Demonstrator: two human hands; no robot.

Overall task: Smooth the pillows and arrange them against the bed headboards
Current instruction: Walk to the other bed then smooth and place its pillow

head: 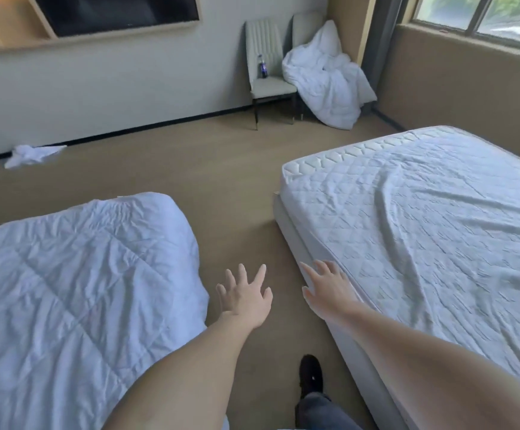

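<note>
No pillow and no headboard show in this view. I stand in the aisle between two beds. My left hand [244, 294] reaches forward over the floor with its fingers spread and holds nothing. My right hand [327, 287] is stretched out beside it, fingers straight, at the near edge of the right bed [423, 218], which has a wrinkled quilted white cover. On the left lies the other bed under a rumpled white duvet [75, 274].
Two pale chairs [268, 82] stand by the far wall; one bears a dark bottle [263, 68], the other a heap of white bedding [330, 85]. A white cloth [30, 153] lies on the floor by the wall. My shoe [311, 375] is in the aisle.
</note>
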